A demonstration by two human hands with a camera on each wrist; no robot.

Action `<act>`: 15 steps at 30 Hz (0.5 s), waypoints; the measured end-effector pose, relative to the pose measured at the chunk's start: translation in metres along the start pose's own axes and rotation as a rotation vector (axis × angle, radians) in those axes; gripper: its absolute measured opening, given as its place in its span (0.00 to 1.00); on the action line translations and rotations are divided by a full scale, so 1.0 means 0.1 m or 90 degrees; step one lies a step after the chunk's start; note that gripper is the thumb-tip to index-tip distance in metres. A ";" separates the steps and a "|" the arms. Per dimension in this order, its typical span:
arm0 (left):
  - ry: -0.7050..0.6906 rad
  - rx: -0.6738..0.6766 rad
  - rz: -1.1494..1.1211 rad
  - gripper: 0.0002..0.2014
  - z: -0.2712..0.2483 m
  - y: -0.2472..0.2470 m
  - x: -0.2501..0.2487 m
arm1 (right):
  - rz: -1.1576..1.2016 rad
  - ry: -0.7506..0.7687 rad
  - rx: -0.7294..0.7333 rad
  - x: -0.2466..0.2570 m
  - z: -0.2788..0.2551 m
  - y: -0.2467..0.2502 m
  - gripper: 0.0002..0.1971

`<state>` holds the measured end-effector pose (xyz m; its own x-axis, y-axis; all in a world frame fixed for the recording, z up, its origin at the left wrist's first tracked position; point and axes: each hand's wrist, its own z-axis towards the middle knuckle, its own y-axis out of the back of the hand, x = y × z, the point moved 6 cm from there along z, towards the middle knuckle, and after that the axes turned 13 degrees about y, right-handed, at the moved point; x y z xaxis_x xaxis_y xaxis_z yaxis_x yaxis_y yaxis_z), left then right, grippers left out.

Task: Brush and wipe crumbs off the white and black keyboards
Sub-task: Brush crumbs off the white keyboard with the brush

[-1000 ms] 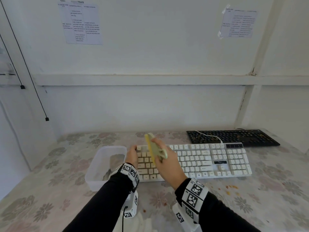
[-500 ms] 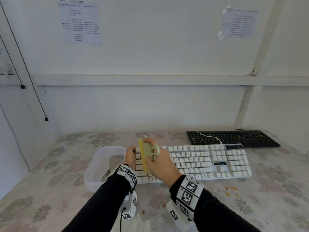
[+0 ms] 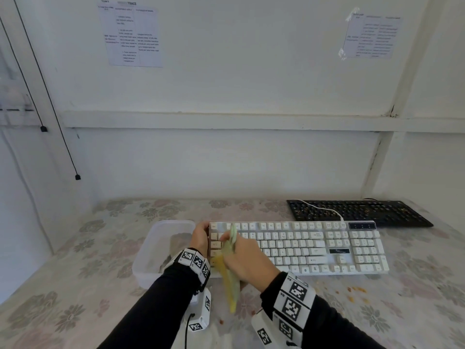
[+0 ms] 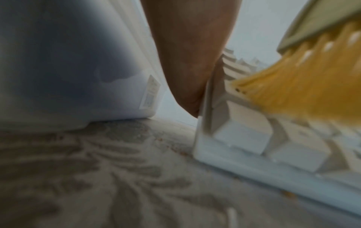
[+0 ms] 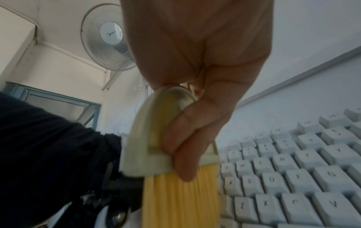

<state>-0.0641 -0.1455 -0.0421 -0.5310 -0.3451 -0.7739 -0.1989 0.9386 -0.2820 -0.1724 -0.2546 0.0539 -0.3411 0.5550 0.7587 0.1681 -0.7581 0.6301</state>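
Right hand [image 3: 247,260] is curling its fingers [image 5: 187,148] around the yellow-bristled brush [image 3: 230,278], bristles sweeping the white keyboard [image 3: 314,248] at 9 o'clock. Left hand [image 3: 200,236] is bracing that keyboard's left edge, finger curl hidden. Black keyboard [image 3: 359,212] is lying at 1 o'clock.
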 end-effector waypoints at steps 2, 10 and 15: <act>0.008 0.004 0.002 0.20 -0.01 -0.01 0.00 | 0.019 0.014 -0.035 0.05 0.02 0.08 0.16; 0.023 0.014 -0.003 0.16 -0.01 0.00 0.04 | -0.049 0.112 -0.022 0.09 -0.04 0.03 0.21; 0.016 0.009 0.015 0.14 -0.05 0.01 0.03 | -0.104 0.092 0.054 0.02 -0.14 0.06 0.17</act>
<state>-0.0703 -0.1460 -0.0421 -0.5553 -0.3234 -0.7662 -0.1748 0.9461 -0.2726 -0.1849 -0.2634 0.0569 -0.4978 0.6084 0.6181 0.1754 -0.6274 0.7587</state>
